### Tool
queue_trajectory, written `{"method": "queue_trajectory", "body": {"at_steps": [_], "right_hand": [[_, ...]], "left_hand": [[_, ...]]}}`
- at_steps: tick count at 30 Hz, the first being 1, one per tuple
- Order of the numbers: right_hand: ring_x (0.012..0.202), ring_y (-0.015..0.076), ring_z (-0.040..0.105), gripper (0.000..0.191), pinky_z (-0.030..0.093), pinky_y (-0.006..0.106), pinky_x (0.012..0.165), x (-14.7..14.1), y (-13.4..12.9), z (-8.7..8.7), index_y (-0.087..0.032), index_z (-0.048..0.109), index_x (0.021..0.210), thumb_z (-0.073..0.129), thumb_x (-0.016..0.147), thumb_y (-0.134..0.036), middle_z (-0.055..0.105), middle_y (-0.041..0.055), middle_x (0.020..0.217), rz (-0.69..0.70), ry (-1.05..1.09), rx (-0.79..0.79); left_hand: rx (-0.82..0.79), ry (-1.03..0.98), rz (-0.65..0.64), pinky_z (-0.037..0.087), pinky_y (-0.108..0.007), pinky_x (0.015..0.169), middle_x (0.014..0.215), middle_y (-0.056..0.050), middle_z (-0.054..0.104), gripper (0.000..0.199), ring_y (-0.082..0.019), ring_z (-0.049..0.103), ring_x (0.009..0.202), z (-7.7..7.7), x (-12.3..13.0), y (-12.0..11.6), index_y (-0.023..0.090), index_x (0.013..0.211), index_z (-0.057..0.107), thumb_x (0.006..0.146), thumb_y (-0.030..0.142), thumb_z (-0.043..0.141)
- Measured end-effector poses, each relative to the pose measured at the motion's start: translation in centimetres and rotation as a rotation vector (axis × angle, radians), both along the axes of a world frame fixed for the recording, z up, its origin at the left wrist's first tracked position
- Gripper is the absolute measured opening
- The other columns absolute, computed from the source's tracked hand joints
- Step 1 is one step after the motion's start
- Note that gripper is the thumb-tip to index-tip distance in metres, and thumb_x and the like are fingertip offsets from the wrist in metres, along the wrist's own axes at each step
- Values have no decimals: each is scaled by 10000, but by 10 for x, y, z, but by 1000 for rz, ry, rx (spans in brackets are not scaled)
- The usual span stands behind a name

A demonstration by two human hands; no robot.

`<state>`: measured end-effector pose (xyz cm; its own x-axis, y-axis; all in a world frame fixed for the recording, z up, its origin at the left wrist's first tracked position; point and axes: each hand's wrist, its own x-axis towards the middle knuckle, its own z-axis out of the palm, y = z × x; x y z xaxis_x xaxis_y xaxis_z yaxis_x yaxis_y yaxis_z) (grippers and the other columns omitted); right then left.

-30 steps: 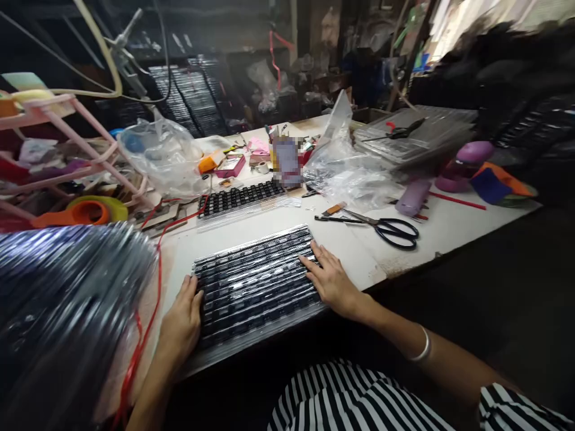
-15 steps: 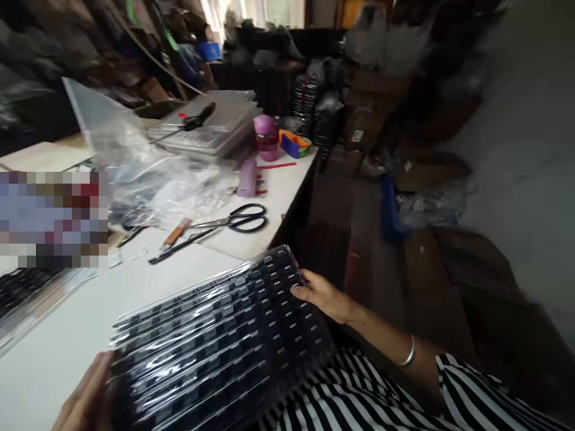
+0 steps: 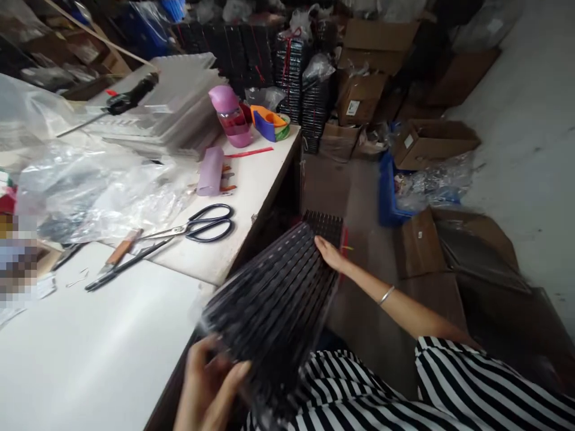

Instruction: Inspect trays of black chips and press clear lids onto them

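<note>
The black plastic tray (image 3: 269,284) is tilted and lies off the right side of the white worktable (image 3: 90,365), in front of the striped shirt (image 3: 386,383). The right hand (image 3: 331,257) grips its far right edge. The left hand (image 3: 209,386) is at its near left end with fingers curled; blur prevents telling whether they are closed on it.

On the table, black-handled scissors (image 3: 210,224) lie near the right edge, beside an orange-handled knife (image 3: 122,248) and a slim black tool (image 3: 130,266). Behind these are crumpled clear plastic bags (image 3: 112,191), a purple cylinder (image 3: 210,172), a pink bottle (image 3: 230,118) and a stack of clear plastic sheets (image 3: 179,111).

Another black tray (image 3: 327,223) stands low, just beyond the right hand, and obstructs that side. The table's corner is close to the held tray's left edge; contact cannot be confirmed. A strip of floor (image 3: 359,188) runs past the table, bounded on the right by a blue crate (image 3: 387,194) and cardboard boxes (image 3: 433,146). Stacked black trays (image 3: 290,75) close its far end.
</note>
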<state>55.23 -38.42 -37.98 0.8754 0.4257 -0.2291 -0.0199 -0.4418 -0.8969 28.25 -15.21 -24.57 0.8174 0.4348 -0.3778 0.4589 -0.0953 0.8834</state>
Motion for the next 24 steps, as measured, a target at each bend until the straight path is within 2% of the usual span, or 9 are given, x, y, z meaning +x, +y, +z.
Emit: {"method": "queue_trajectory", "body": {"at_steps": [2,5,6,9,11,14,16,20,24], "right_hand": [[1088,231,562,348,468,465,916,31,-31,-14,-180,541,1209,514,925,-377,548,98,1255,-52,-33,-164],[1007,208,593,315,508,424,852,71,-67,-30,-180,559,1179,547,912,-345,575,86,1202,-58,-59,-399],[998,205,597,311,512,418,843,84,-74,-33,-177,561,1175,545,913,-343,579,85,1191,-49,-69,-471],[997,206,598,316,515,418,838,121,-76,-41,-175,557,1179,549,911,-342,578,86,1191,-1,-114,-653],[999,208,597,323,515,420,837,145,-66,-46,-172,554,1184,553,909,-342,577,86,1192,43,-163,-743],[1006,210,595,326,513,424,842,172,-42,-57,-173,553,1187,554,908,-342,574,87,1197,91,-258,-851],[1019,216,591,335,509,433,850,179,-28,-66,-170,550,1192,557,906,-343,570,89,1205,98,-322,-916],[1057,232,575,356,493,457,877,175,-14,-82,-172,538,1213,559,904,-347,553,94,1235,77,-422,-1014],[1094,245,555,372,477,475,900,173,-15,-86,-178,527,1231,560,902,-348,527,98,1276,88,-448,-1061]], "left_hand": [[-224,-10,-12,537,-308,497,623,73,591,488,-176,614,519,-32,37,-36,308,1066,389,721,474,693],[-543,152,48,559,-337,568,727,53,617,557,-162,633,548,-91,80,-72,272,1061,356,695,465,729],[-575,188,74,554,-333,562,757,40,619,563,-155,630,539,-111,91,-81,259,1073,356,701,460,728],[-655,267,145,557,-374,593,842,-5,616,512,-149,625,549,-160,115,-106,213,1138,379,772,407,679],[-703,302,199,553,-374,643,942,-44,615,426,-154,633,665,-181,128,-123,183,1182,438,840,374,606],[-755,327,287,536,-389,746,1114,-85,589,369,-187,611,892,-201,146,-140,168,1191,523,879,363,552],[-775,337,341,521,-419,798,1175,-94,570,374,-210,593,971,-209,155,-144,170,1194,534,876,365,556],[-808,375,385,513,-438,822,1197,-98,563,377,-221,587,999,-222,161,-140,172,1199,531,872,357,562],[-820,403,383,512,-439,824,1197,-98,564,374,-222,586,1002,-227,159,-129,171,1195,534,871,355,565]]}}
